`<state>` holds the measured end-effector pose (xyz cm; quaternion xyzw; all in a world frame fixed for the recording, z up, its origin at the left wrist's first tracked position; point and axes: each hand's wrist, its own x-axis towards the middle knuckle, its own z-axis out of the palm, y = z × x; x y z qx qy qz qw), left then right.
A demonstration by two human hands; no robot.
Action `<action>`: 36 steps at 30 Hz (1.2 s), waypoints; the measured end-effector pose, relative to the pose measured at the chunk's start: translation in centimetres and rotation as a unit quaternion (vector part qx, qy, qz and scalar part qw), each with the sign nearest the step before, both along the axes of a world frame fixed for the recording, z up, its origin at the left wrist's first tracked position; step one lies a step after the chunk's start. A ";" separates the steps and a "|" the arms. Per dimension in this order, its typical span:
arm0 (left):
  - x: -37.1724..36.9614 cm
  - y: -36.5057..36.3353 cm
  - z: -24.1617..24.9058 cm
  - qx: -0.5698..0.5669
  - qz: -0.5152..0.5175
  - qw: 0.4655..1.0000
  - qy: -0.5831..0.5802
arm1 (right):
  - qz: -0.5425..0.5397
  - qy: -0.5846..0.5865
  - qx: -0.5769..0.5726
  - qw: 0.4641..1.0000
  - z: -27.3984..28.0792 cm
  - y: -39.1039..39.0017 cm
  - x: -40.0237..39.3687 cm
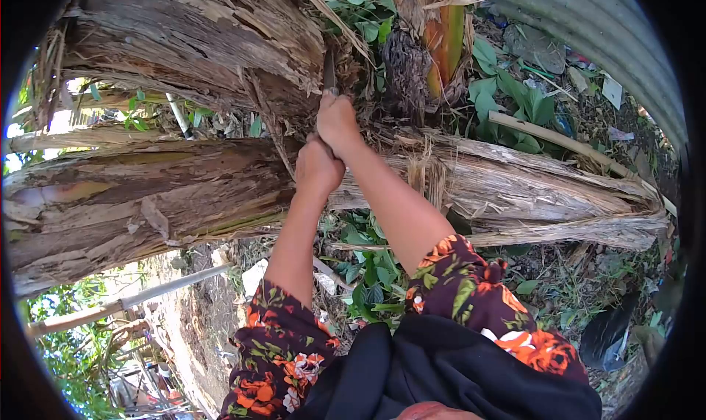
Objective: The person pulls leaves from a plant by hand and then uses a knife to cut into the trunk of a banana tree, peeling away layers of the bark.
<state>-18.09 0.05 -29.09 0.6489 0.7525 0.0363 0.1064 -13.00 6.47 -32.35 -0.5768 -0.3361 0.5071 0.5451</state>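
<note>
Both hands are close together in the upper middle of the view. My right hand (337, 123) is closed around the base of a knife, whose dark blade (329, 69) points up, beside the frayed end of a thick brown trunk (198, 41). Just below and to the left, my left hand (318, 164) is closed and touches my right one; it seems to grip the same knife's handle, which the fingers hide. Under the hands lies another peeling trunk (147, 192), with a fibrous trunk piece (529, 188) to the right.
An upright plant stem (445, 38) with orange and green parts stands behind the trunks. Corrugated sheet (596, 23) curves along the upper right. A pole (140, 300) slants at lower left, and a stick (559, 142) lies at right among green leaves and litter.
</note>
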 end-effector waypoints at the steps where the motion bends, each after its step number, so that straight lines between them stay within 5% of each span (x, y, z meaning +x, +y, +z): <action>1: 0.0 -0.4 0.0 0.008 -0.005 1.000 -0.002 | 0.006 -0.004 0.000 1.000 0.0 -0.5 0.0; 11: 1.4 2.2 -0.6 -0.060 0.075 0.995 0.006 | -0.033 -0.006 -0.009 0.999 -1.4 1.7 -0.1; 14: 2.1 -0.3 -0.5 -0.046 0.047 0.998 -0.008 | 0.045 -0.026 -0.003 0.999 -1.4 0.4 1.1; 22: 0.4 3.7 -1.8 -0.034 0.021 0.999 -0.033 | -0.060 -0.054 0.014 0.997 -1.2 2.6 -0.9; 29: 3.4 -2.0 -1.7 -0.015 0.067 0.997 -0.030 | 0.072 -0.084 -0.016 0.994 -2.0 -1.3 1.9; 36: 0.1 1.1 -2.9 -0.011 0.015 0.999 -0.036 | 0.018 -0.064 -0.004 0.998 -2.1 1.1 0.0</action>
